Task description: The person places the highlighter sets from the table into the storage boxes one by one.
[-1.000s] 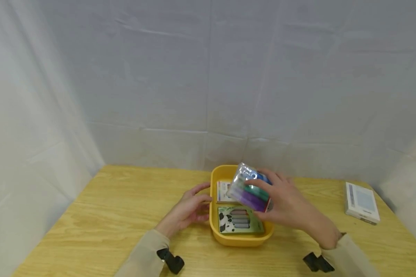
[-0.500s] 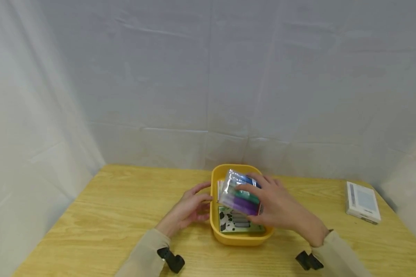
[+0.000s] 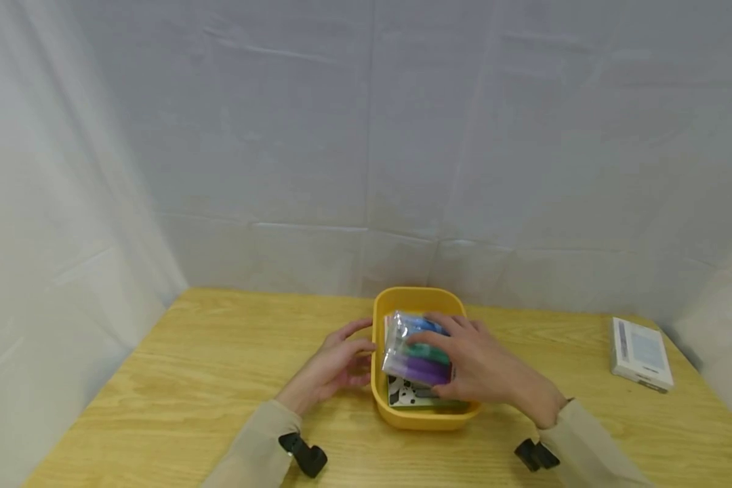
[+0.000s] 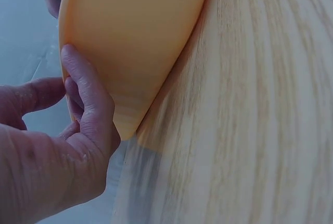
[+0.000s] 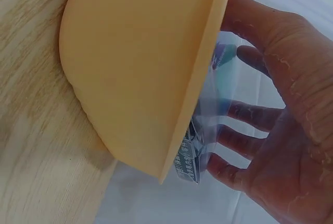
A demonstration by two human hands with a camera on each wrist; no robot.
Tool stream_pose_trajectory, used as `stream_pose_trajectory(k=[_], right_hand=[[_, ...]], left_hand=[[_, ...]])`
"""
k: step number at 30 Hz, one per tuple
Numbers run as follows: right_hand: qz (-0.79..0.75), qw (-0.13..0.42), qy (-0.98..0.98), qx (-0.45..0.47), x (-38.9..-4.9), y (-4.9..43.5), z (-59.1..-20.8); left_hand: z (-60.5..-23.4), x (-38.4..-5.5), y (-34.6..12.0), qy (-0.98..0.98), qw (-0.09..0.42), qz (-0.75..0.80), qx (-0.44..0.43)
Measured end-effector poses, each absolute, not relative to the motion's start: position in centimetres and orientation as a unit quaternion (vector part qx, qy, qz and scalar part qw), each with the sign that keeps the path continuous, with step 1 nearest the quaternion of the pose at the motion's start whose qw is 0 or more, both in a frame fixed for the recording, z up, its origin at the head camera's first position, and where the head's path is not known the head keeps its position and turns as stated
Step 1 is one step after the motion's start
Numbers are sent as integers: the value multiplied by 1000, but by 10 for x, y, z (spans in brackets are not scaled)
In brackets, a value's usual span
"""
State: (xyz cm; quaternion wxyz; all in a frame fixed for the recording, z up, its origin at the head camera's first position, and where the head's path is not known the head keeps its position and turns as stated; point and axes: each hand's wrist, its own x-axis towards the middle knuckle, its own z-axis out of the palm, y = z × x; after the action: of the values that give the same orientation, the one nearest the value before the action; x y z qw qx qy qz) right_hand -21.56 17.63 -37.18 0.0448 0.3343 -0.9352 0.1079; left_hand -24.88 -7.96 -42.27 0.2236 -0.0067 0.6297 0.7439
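My right hand (image 3: 484, 366) holds a clear plastic pack of thick markers (image 3: 423, 366), blue, green and purple, by its right end and top. The pack lies low within the rim of the yellow basket (image 3: 423, 421). In the right wrist view, that hand (image 5: 286, 94) reaches over the basket wall, its fingers spread around the pack. Outside the basket's left side, my left hand (image 3: 335, 369) touches the rim with its fingertips. The left wrist view shows one fingertip on the outer wall (image 4: 135, 41) and the others loosely bent. A panda-printed box (image 3: 405, 395) lies under the pack, partly covered.
A white box (image 3: 642, 356) lies at the right end of the wooden table (image 3: 232, 366). Behind the table hangs a pale cloth (image 3: 280, 156), close to the basket's far end.
My right hand has moved left and down with the marker pack, lowering it into the basket and levelling it over the boxes. The left hand has stayed at the basket's left rim.
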Motion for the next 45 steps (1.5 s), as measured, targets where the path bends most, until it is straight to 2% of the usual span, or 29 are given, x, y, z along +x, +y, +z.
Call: stream_pose_trajectory(k=[17,32,45], right_hand=[[120,-55,-925,356,-221,167,-383],[117,-80,-912,385,-226,167,-389],[148,-150,-906,367,-230,167,-385]], left_hand=[[-424,-251,-81,632,219,743,-18],[-424,-250,-82,632,224,742,-21],[-424,-250,-83,632,222,742,-20]])
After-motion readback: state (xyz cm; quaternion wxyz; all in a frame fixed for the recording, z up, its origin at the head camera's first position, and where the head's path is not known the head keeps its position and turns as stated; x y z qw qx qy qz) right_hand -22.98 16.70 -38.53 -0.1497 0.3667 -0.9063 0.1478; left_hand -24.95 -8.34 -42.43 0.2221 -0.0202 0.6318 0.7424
